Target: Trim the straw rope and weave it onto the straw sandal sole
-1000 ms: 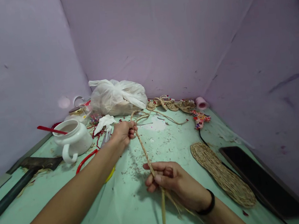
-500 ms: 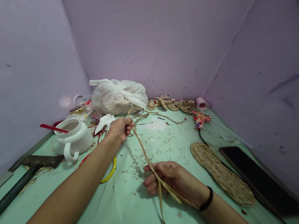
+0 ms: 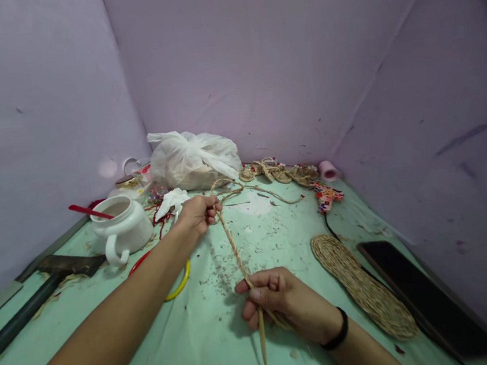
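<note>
A thin braided straw cord runs taut between my hands. Its upper end is pinched in my left hand, and beyond that hand the cord loops loosely on the green tabletop. Closer to me, my right hand has its thumb and fingers closed on the cord where the braid parts into flat loose strands. A dark band circles the right wrist. To the right lies a woven straw sole.
At left are a white pot with a red stick, a hammer-like tool and a yellow ring. Behind sits a tied plastic bag. A phone-like black slab, pink spool and beaded piece are at right.
My right thumb has come down onto the cord, and its fingers have closed from a looser, open pose. My left hand keeps its hold, nearly unmoved.
</note>
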{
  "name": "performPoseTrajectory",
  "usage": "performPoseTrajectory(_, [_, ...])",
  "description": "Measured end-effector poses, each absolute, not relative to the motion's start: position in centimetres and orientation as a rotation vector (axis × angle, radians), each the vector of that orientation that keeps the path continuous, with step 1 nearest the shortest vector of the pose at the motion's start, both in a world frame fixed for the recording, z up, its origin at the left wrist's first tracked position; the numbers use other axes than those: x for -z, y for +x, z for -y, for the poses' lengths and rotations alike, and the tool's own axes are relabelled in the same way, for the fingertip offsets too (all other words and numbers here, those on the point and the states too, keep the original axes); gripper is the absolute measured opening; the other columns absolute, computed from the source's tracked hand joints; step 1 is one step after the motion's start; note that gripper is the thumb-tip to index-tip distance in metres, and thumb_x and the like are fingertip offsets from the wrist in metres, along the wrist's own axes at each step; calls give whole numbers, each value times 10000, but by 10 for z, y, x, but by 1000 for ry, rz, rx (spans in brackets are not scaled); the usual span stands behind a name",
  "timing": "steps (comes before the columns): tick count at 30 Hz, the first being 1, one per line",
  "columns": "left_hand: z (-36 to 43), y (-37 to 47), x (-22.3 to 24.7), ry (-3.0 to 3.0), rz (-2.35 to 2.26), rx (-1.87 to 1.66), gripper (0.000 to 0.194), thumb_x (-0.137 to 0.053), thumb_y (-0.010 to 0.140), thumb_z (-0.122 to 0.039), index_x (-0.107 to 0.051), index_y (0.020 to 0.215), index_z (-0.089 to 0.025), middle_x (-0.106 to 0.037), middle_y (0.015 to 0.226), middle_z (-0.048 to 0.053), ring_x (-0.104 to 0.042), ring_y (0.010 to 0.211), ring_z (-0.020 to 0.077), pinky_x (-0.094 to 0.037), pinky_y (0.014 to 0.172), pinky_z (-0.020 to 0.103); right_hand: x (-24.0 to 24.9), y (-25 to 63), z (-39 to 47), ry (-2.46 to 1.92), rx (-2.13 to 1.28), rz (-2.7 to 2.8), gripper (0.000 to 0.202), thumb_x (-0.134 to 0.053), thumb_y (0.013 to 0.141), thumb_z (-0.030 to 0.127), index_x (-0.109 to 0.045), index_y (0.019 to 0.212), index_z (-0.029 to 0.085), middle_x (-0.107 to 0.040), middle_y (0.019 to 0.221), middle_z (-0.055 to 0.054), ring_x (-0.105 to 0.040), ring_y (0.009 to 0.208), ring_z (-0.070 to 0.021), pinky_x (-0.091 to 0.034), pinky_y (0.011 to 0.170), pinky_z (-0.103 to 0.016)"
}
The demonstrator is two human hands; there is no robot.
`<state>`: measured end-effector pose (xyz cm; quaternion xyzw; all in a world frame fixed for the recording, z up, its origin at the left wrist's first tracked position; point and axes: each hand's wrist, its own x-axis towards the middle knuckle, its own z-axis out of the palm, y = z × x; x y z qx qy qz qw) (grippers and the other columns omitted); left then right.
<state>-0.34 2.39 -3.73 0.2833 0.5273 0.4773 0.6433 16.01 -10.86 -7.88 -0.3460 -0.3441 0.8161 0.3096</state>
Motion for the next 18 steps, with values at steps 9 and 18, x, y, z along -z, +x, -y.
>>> performPoseTrajectory(9, [-17,4,40,808,-1248,-1003,151,-468,799,-166,-524,672,-104,-520,531,-26,-371,349,18,-282,318,133,74,157,109,-885,-2148,907,351,-714,633,308,-611,882,83,-668,658,-71,-615,544,-123,-437,558,-245])
performPoseTrajectory(18, [33,42,35,1064,-1021,-627,121,-572,622,-180,-543,520,-121,-565,415,28,-363,236,52,-215,234,152,67,182,85,-889,-1685,546,331,-623,711,395,-591,887,117,-670,818,-89,-629,738,-166,-462,723,-309])
